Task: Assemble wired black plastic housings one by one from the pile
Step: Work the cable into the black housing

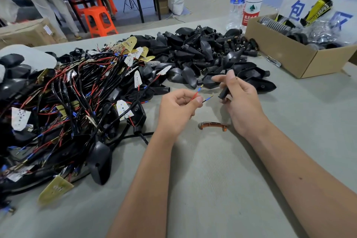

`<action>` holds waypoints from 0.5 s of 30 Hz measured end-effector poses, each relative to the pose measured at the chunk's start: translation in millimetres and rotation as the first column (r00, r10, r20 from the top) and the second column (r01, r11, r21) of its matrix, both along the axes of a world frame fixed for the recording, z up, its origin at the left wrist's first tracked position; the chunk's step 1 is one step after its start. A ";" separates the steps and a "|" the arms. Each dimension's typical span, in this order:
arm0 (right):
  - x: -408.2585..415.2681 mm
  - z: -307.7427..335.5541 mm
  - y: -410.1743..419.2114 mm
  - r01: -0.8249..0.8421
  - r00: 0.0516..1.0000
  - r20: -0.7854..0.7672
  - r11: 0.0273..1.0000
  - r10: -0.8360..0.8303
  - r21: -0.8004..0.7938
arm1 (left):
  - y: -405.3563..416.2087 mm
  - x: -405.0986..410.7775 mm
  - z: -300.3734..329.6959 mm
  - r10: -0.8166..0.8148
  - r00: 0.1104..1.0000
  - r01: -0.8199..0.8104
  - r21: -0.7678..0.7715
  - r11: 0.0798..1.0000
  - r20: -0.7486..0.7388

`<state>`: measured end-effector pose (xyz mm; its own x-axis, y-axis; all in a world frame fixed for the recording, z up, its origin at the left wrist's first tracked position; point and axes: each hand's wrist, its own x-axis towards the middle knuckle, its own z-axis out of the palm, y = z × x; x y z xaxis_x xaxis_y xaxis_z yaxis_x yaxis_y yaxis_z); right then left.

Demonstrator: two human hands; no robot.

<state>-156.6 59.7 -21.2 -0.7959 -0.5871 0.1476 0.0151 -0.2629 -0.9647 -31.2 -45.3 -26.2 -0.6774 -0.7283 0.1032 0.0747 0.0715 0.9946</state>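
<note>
Amber lens (212, 126): lies on table (222, 189) between the forearms, untouched.
Left grip: left hand (176, 111) pinching red and black wires (195, 96), blue-tipped ends free.
Right grip: right hand (239, 100) curled round black housing (209, 82) and a stem.
Risk: thin wire ends may miss the housing hole or bend; lead trails into wired pile (67, 102), could snag.
Writing: bottle (252, 0) label and blue characters by cardboard box (289, 52), too blurred to read reliably.

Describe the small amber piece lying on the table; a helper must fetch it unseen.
Start at the person's right hand over the grey table. Just below it, toward the person, lies the amber lens, alone on bare cloth. It is the only translucent orange, curved strip; everything nearby is black plastic or wire.
</note>
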 end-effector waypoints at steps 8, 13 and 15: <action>5.3 1.0 -3.9 -0.104 0.980 0.160 0.992 0.115 -0.073 | -1.0 0.3 -0.8 -0.004 1.000 0.004 -0.005 1.000 -0.009; 3.8 1.5 -4.3 -0.064 0.959 0.265 0.990 0.097 -0.129 | -1.3 0.0 -2.1 -0.002 1.000 0.002 -0.003 1.000 -0.010; 3.6 1.4 -4.4 -0.069 0.959 0.265 0.988 0.103 -0.136 | -1.7 -0.2 -2.6 -0.002 1.000 0.002 -0.009 1.000 -0.005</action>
